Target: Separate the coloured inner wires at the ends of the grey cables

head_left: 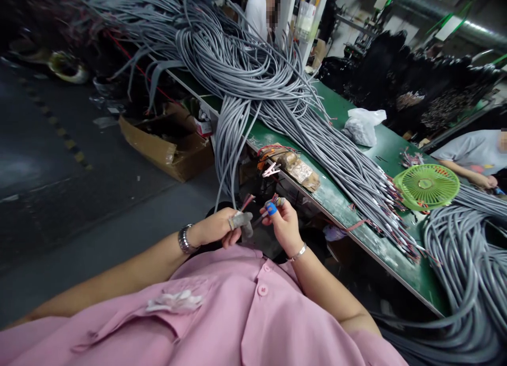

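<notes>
My left hand (222, 227), with grey covers on some fingertips, is closed around a grey cable whose stripped end (248, 201) shows reddish inner wires. Close beside it, my right hand (285, 226) is closed in a pinch, with blue tape round one finger. Thin coloured wires (274, 198) stick up from this pinch, and a cable piece shows below it. Whether both hands hold one cable or two, I cannot tell. Grey cables (226, 155) hang from the table edge just beyond my left hand.
A green table (330, 197) carries a large heap of grey cables (237, 59) and a bundle with stripped ends. A green plastic basket (426, 186), a plastic bag (361, 127) and a taped brown bundle (299, 170) lie there. A cardboard box (170, 144) stands below. Two other people sit beyond.
</notes>
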Tool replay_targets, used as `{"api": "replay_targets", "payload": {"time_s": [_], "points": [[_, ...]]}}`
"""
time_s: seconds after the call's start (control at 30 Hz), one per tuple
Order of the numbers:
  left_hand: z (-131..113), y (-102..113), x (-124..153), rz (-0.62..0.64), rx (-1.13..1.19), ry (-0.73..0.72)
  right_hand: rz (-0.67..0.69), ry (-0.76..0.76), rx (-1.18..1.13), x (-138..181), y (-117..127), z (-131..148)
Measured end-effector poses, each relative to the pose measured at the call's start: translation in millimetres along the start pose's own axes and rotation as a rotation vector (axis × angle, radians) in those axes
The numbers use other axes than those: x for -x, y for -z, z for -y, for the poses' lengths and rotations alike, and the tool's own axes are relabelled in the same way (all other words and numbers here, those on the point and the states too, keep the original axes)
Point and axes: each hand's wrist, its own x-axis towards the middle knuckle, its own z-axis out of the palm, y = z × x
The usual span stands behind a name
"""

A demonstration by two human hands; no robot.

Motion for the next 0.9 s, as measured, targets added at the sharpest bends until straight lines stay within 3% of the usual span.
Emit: {"api": "replay_targets", "payload": {"time_s": [0.1, 0.17, 0.33, 0.43, 0.63, 0.77, 0.9], "points": [[-3, 10, -4, -0.272, 0.247, -0.174, 0.031, -0.030, 0.014, -9, 7, 7], [-6, 16, -9, -0.367, 0.359, -0.252, 0.072, -0.037, 0.047, -16, 9, 10], [-15, 23, -21, -0.189, 0.372, -0.185, 0.116, 0.136, 0.275, -33, 15, 16], [-22, 25, -26, -0.192, 0.423, -0.115, 0.140, 0.204, 0.371, -41, 17, 21], [-26, 29, -42, -0.322, 0.608, -0.181, 0.221, 0.081, 0.266, -50, 11, 31], [-28, 20, -52, -0.424, 0.582, -0.161, 0.254, -0.015, 0.108, -50, 0, 35], [-31, 10, -51, -0.289, 0.603, -0.139, 0.161, -0.096, -0.011, -51, -5, 30]]}}
